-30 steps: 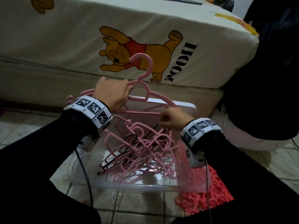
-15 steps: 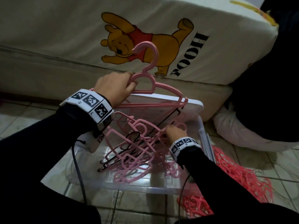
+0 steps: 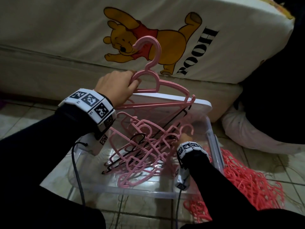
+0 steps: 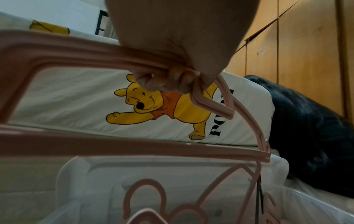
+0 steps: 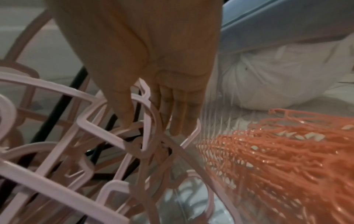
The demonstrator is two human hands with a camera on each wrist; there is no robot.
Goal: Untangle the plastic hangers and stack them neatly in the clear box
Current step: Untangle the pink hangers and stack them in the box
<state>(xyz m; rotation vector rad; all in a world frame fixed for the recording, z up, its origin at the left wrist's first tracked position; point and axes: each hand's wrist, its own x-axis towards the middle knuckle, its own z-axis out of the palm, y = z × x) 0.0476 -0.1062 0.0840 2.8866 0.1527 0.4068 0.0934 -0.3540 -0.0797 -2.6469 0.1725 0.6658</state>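
Observation:
My left hand point(image 3: 117, 83) grips a small bunch of pink hangers point(image 3: 158, 86) by the shoulder beside the neck, and its fingers point(image 4: 172, 81) curl round the stacked bars point(image 4: 76, 50). The bunch hangs upright above the clear box point(image 3: 132, 190), hook point(image 3: 148, 45) pointing up. Inside the box lies a tangle of pink and black hangers point(image 3: 145, 151). My right hand point(image 3: 185, 138) reaches down into the tangle at the box's right side. Its fingers point(image 5: 176, 118) are straight among pink bars point(image 5: 95, 128), with one bar running between thumb and fingers. A black hanger point(image 5: 63, 109) crosses behind.
A mattress with a bear print point(image 3: 66, 38) stands just behind the box. The white lid point(image 3: 203, 104) leans at the box's far edge. A red plastic mesh point(image 3: 244, 179) lies on the tiled floor to the right. A white bundle point(image 3: 247, 134) and dark cloth point(image 3: 272, 96) sit beyond.
My right hand has dropped from the held hangers' lower bar down into the tangle in the box. My left hand still holds the bunch up.

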